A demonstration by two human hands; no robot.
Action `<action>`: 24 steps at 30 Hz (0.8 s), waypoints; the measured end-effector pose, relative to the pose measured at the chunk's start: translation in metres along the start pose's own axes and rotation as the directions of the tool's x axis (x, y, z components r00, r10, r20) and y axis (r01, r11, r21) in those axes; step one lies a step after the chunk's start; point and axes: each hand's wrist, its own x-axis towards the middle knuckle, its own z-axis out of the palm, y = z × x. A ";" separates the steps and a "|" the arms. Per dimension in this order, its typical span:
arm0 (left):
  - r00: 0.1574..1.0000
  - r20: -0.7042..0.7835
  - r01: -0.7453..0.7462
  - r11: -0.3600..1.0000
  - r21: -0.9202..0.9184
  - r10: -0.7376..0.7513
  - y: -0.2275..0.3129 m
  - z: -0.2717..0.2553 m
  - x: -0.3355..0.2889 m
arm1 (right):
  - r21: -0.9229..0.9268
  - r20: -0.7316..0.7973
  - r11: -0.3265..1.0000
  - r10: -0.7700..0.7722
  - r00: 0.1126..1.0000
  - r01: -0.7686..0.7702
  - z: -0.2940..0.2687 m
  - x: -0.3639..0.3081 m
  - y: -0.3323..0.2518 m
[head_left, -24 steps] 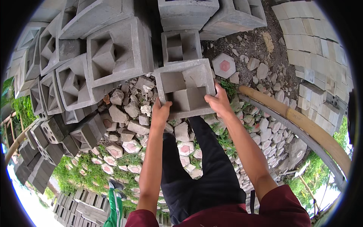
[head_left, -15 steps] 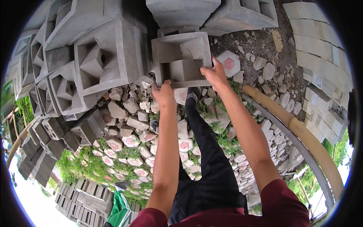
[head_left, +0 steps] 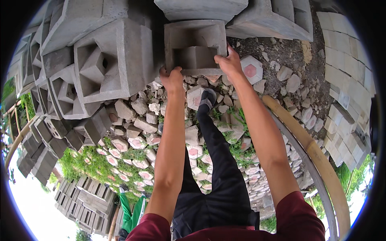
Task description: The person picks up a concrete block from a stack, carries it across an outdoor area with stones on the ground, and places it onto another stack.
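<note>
Plainly, in the head view, both of my hands were clamped on one hollow grey concrete block (head_left: 196,56). My left hand (head_left: 173,79) gripped its near left corner, thumb over the rim; my right hand (head_left: 229,64) gripped its right side, thumb laid over the edge and fingers along the outer wall. The block was out in front of me at arm's length, its open face turned up toward me, just below a bigger block (head_left: 201,10) at the top. I could not tell whether its underside touched anything.

To its left, near it, stood a large hollow block (head_left: 136,60) with a slanted inner piece. On the right, just beyond my right hand, a hexagonal paver (head_left: 251,70) with a reddish centre lay on the dirt. Broken rubble (head_left: 138,108) spread below the block, and my dark shoe (head_left: 208,98) was among it. Farther right a bamboo pole (head_left: 305,140) curved past a stack of pale blocks (head_left: 345,56). At lower left was a person in green (head_left: 130,215).
</note>
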 end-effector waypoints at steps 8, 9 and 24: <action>1.000 -0.005 0.003 1.000 0.027 -0.003 0.007 -0.002 0.008 | -0.078 0.003 0.993 -0.087 0.996 0.087 0.005 0.008 0.006; 0.996 0.031 0.079 0.996 0.030 -0.080 0.011 -0.006 0.006 | -0.148 -0.010 0.985 -0.087 0.996 0.084 0.006 0.009 0.005; 0.949 0.287 0.110 0.990 0.092 -0.132 -0.033 -0.156 -0.061 | -0.637 -0.134 0.769 -0.167 0.977 0.043 -0.007 -0.064 0.005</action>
